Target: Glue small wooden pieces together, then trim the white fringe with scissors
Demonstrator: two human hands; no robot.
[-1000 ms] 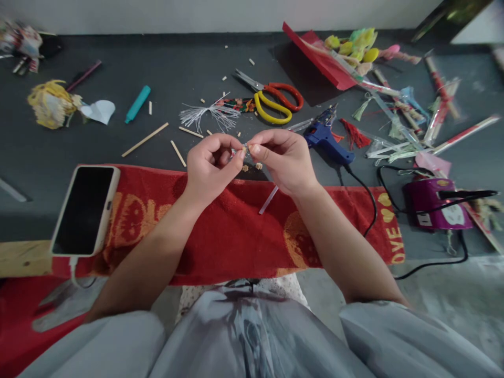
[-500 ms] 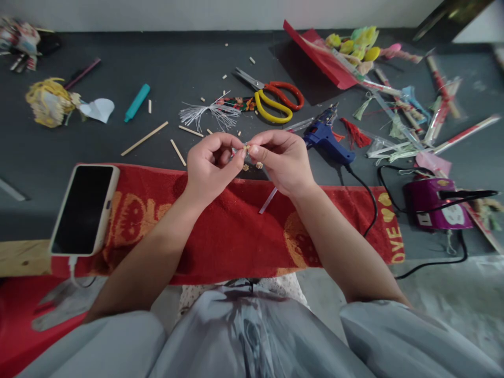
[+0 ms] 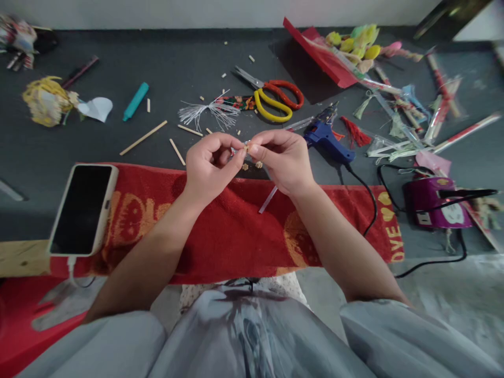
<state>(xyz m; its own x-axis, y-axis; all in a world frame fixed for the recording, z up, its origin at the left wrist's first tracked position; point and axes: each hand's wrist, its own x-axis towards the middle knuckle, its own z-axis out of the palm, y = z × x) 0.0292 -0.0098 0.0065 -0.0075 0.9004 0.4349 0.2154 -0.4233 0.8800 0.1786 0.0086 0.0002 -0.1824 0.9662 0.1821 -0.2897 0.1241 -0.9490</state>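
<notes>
My left hand (image 3: 212, 161) and my right hand (image 3: 284, 160) meet above the dark table, thumb and forefinger of each pinched together. Between their fingertips is a tiny tan piece (image 3: 247, 148), mostly covered and too small to name. Just below the fingertips lie two small beige flower-shaped pieces (image 3: 259, 165) on the table. A clear stick (image 3: 268, 200) slants out from under my right hand onto the red towel (image 3: 232, 231). Right of my right hand rests a blue glue gun (image 3: 328, 139).
Scissors (image 3: 275, 100) with red and yellow handles lie beyond my hands, near white strings (image 3: 208, 113) and small wooden sticks (image 3: 144, 138). A phone (image 3: 82, 210) on the left is plugged into a cable. Tassels, wrapped sticks and a purple box (image 3: 437, 202) with black cords crowd the right.
Both hands stay in nearly the same pinched pose at the same spot. The view has shifted very slightly; nothing else has visibly moved.
</notes>
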